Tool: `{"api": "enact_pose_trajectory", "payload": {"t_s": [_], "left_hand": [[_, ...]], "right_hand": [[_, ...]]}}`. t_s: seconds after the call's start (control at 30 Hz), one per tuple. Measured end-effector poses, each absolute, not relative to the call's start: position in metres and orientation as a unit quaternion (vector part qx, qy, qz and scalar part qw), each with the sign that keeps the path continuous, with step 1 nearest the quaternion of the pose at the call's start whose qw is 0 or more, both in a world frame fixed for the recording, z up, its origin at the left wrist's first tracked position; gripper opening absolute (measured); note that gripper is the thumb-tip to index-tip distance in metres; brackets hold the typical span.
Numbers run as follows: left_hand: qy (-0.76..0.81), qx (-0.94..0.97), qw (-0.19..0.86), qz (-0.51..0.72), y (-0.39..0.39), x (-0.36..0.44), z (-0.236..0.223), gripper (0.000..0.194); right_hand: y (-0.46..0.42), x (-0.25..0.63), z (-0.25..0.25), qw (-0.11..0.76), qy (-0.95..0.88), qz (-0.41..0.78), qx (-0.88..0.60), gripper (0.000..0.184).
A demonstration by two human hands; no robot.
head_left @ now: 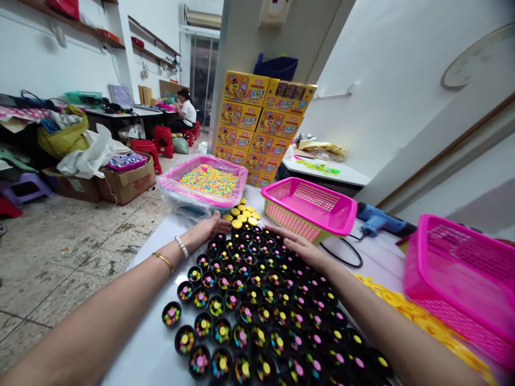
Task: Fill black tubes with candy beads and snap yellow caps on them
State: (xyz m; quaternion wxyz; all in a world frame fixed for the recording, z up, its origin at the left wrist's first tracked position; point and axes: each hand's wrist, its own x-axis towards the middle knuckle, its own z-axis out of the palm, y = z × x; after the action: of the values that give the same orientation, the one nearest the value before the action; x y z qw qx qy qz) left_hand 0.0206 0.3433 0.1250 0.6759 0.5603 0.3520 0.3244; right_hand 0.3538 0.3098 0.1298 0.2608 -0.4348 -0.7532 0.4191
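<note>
Big Chinese characters, seemingly 魔米杯 with an exclamation mark, are running across the stacked yellow cardboard boxes [277,145] rising at the far end of the white tabletop [145,354]; the small corner logos are too tiny for me to read. Along the tabletop's left edge, a bare strip is leaving room between the floor and the crowded round black cups [253,296], each holding coloured candies. The cups are filling the middle and spreading to the near edge.

The person's left hand [213,228] is opening wide, fingers straight, beside the cups' far left corner, near the shiny yellow round caps [241,217]. The right hand [301,249] is lying open, palm down and fingers extended, over the cups' far right side.

Toward the far left corner, a plastic-lined pink basket [169,185] is holding loose candies. A pink-and-green lattice basket [333,212] is standing near the far edge, a blue power tool [376,220] beside it. Yellow plastic rings [406,311] and a deep pink plastic basket [438,273] are taking up the right side.
</note>
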Motion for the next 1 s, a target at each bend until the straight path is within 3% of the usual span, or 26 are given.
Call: {"api": "enact_pose_trajectory", "payload": {"t_s": [0.37,0.77,1.0], "left_hand": [[0.376,0.632,0.56,0.381,0.342,0.022,0.116,0.072],[0.392,0.667,0.506,0.382,0.337,0.02,0.119,0.073],[0.432,0.682,0.434,0.399,0.335,0.019,0.118,0.063]], "right_hand": [[0.303,0.336,0.15,0.191,-0.789,0.439,-0.385,0.066],[0.305,0.325,0.15,0.187,-0.804,0.428,-0.367,0.067],[0.31,0.322,0.144,0.184,-0.811,0.426,-0.357,0.066]]}}
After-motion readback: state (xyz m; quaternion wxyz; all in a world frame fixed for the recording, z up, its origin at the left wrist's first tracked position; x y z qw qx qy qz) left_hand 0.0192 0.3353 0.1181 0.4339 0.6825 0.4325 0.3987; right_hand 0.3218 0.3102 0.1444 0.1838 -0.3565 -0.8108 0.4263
